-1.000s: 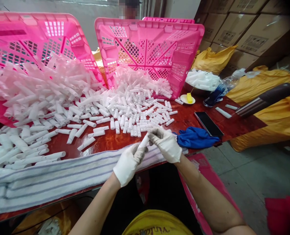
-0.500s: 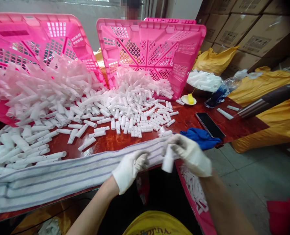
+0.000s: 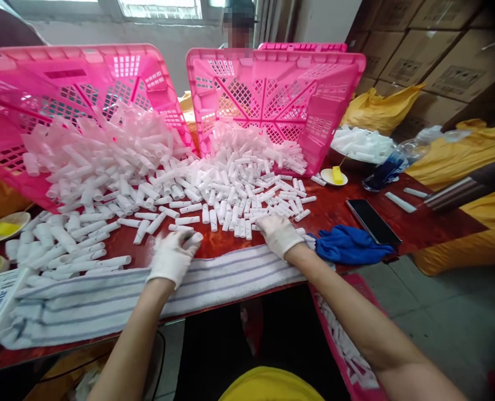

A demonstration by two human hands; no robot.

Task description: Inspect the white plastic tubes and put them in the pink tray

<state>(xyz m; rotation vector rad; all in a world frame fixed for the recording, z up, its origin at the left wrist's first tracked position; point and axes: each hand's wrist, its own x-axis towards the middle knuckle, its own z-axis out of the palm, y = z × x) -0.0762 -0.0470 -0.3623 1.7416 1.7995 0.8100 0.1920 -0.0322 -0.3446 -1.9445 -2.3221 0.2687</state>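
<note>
My left hand (image 3: 172, 257), in a white glove, is closed around a white tube (image 3: 195, 238) above the front edge of the table. The tube's open end faces right. My right hand (image 3: 278, 234), also gloved, reaches to the near edge of a heap of short white tubes (image 3: 234, 189). Its fingers are bent together against the tubes, and what lies between them is hidden. Longer, wider white tubes (image 3: 105, 161) are heaped on the left. A striped towel (image 3: 117, 298) lies along the table edge beneath both hands.
Two pink crates (image 3: 214, 72) lie tipped toward me behind the heaps. A phone (image 3: 372, 221), a blue cloth (image 3: 351, 245) and a small dish (image 3: 328, 177) with a yellow piece are on the right. Below the table edge stands a pink bin (image 3: 366, 289) with white tubes.
Both hands have moved forward and apart: the left to the left, the right to the small-tube heap. The tube seen in my right hand is gone from it; my left hand now holds one.
</note>
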